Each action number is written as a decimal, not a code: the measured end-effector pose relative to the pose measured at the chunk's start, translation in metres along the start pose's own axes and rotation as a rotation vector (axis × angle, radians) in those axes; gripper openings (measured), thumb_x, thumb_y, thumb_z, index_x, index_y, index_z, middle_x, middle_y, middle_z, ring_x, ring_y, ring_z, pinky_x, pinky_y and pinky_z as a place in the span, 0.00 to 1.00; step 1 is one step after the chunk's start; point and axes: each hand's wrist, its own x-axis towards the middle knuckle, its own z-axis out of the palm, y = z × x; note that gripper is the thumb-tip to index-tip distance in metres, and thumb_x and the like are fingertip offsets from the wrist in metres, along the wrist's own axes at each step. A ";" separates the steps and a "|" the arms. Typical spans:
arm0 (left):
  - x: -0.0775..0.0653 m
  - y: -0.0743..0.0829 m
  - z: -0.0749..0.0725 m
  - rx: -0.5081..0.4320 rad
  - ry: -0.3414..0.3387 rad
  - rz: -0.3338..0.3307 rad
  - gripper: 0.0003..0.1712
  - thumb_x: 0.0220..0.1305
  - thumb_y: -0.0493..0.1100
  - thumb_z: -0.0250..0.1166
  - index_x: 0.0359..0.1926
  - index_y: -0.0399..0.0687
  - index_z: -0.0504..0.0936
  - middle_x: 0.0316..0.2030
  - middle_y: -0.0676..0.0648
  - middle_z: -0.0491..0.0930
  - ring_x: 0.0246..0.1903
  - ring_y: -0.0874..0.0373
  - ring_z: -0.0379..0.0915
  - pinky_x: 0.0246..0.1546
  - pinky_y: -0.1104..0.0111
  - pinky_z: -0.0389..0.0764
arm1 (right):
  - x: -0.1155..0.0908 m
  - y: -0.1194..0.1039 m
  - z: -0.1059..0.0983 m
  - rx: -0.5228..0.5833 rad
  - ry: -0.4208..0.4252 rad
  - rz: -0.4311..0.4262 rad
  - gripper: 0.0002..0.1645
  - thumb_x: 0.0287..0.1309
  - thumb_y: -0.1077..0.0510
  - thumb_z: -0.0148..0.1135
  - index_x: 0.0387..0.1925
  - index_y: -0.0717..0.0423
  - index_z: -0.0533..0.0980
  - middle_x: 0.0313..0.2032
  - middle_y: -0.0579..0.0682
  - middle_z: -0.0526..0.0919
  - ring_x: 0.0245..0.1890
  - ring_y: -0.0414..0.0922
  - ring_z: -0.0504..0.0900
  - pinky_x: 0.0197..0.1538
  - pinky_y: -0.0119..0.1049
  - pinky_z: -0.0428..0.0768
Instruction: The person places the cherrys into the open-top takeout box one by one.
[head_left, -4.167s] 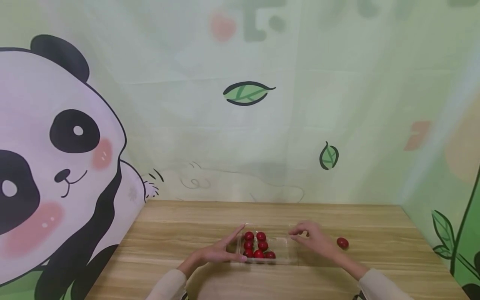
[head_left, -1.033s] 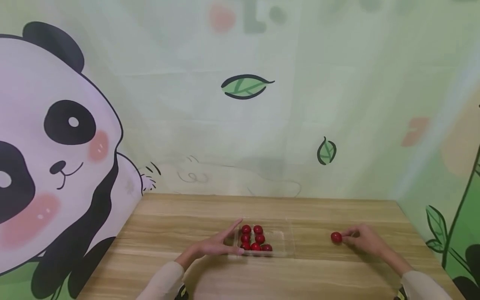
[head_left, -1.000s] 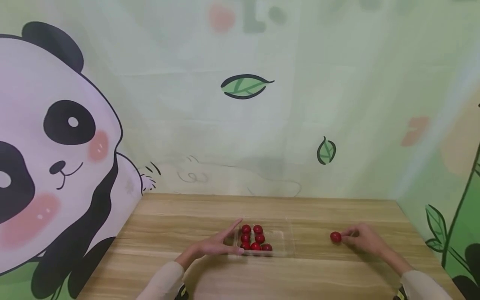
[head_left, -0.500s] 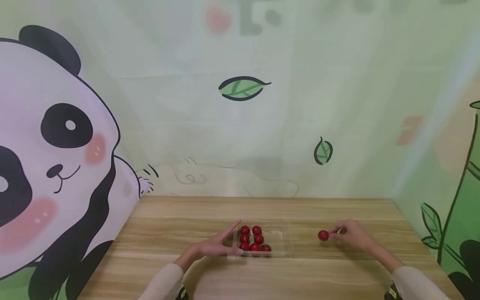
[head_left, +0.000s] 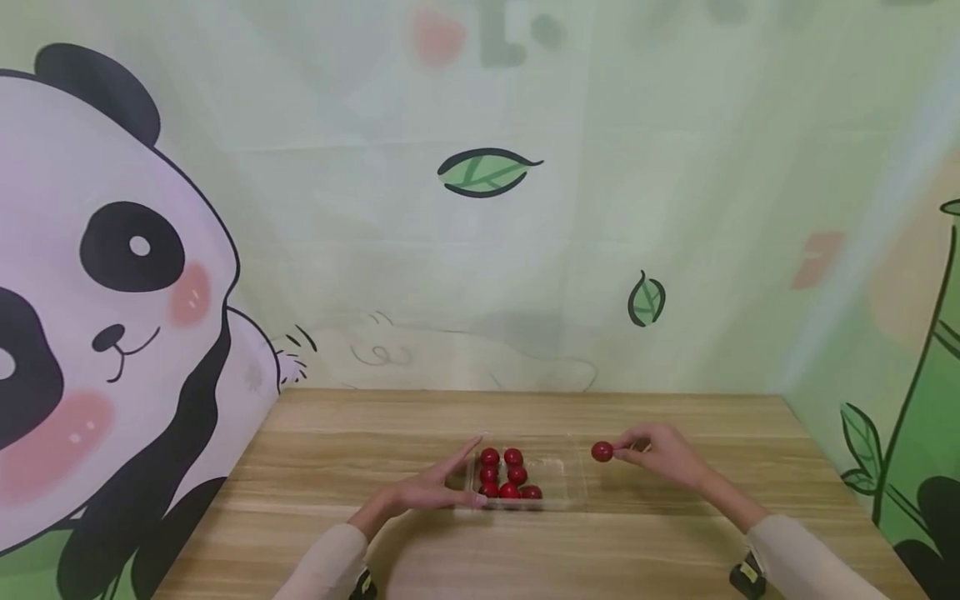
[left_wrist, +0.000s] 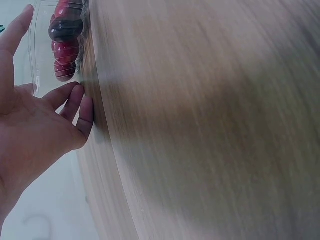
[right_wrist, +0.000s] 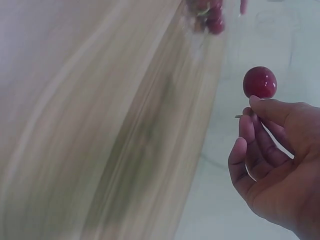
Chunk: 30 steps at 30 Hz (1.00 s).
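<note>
A glossy dark red cherry [head_left: 602,452] is pinched between the thumb and fingertips of my right hand [head_left: 660,454], just right of a clear plastic box [head_left: 573,492]. In the right wrist view the cherry [right_wrist: 260,82] sits at the fingertips, with the other fingers loosely bent. Several more cherries [head_left: 513,457] lie in the box, in its left part and along its near side. My left hand [head_left: 423,492] rests at the box's left end, thumb and index finger spread along it. The left wrist view shows that hand's fingers [left_wrist: 72,97] close beside the box of cherries [left_wrist: 66,50].
The wood-grain table [head_left: 360,425] extends around the box on all sides. Behind it stands a pale green backdrop [head_left: 360,208] printed with a panda [head_left: 165,350] and leaves.
My right hand has gone from the box to the loose cherry on the right, picked it up and carried it left to beside the box. The left hand has stayed at the box.
</note>
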 end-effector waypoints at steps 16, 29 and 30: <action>-0.001 -0.001 -0.001 -0.005 -0.004 -0.004 0.60 0.65 0.63 0.68 0.83 0.68 0.35 0.81 0.35 0.47 0.79 0.34 0.43 0.71 0.27 0.50 | 0.031 -0.038 0.038 0.110 -0.020 -0.062 0.06 0.63 0.64 0.68 0.38 0.65 0.86 0.35 0.57 0.91 0.31 0.42 0.87 0.35 0.26 0.83; -0.001 -0.003 -0.002 -0.013 -0.003 -0.002 0.61 0.64 0.64 0.68 0.83 0.66 0.35 0.80 0.36 0.49 0.79 0.33 0.44 0.71 0.27 0.48 | 0.042 -0.037 0.065 0.087 -0.012 -0.040 0.06 0.61 0.64 0.69 0.38 0.62 0.87 0.35 0.55 0.91 0.30 0.36 0.83 0.35 0.25 0.81; 0.000 -0.002 -0.002 -0.014 -0.004 -0.003 0.61 0.64 0.64 0.68 0.83 0.66 0.35 0.80 0.36 0.49 0.79 0.33 0.44 0.71 0.27 0.48 | 0.042 -0.037 0.067 0.084 -0.007 -0.035 0.05 0.61 0.63 0.69 0.37 0.62 0.87 0.34 0.55 0.91 0.30 0.36 0.82 0.34 0.25 0.81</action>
